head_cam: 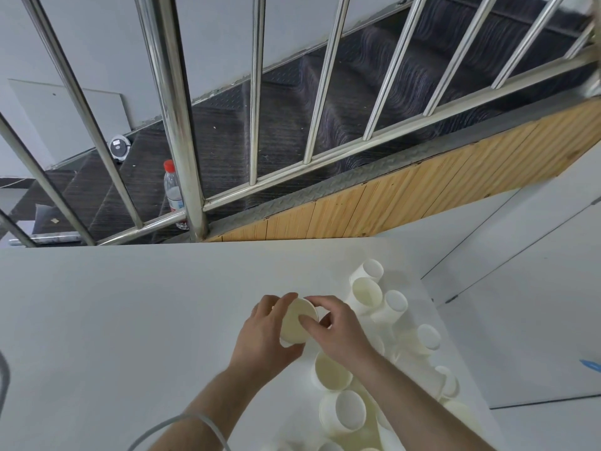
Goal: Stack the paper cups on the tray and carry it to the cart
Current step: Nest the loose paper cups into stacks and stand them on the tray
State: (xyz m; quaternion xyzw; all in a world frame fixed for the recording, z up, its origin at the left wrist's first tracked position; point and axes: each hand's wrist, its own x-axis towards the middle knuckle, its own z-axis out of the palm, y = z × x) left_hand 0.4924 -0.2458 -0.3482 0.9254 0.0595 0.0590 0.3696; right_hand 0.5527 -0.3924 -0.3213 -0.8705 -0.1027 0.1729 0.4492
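Note:
Both hands meet over the white table (113,320) around one white paper cup (294,322), held with its mouth facing up toward me. My left hand (265,333) wraps its side from the left. My right hand (338,330) pinches its rim, thumb inside the mouth. Several loose paper cups (367,292) lie scattered along the table's right side, some upright, some tipped, such as one open cup (331,372) under my right wrist. No tray or cart is in view.
A steel railing (177,125) with upright bars runs across behind the table's far edge, with dark carpeted stairs beyond. A red-capped plastic bottle (172,193) stands at the railing post. The table's right edge drops to a pale floor (520,304).

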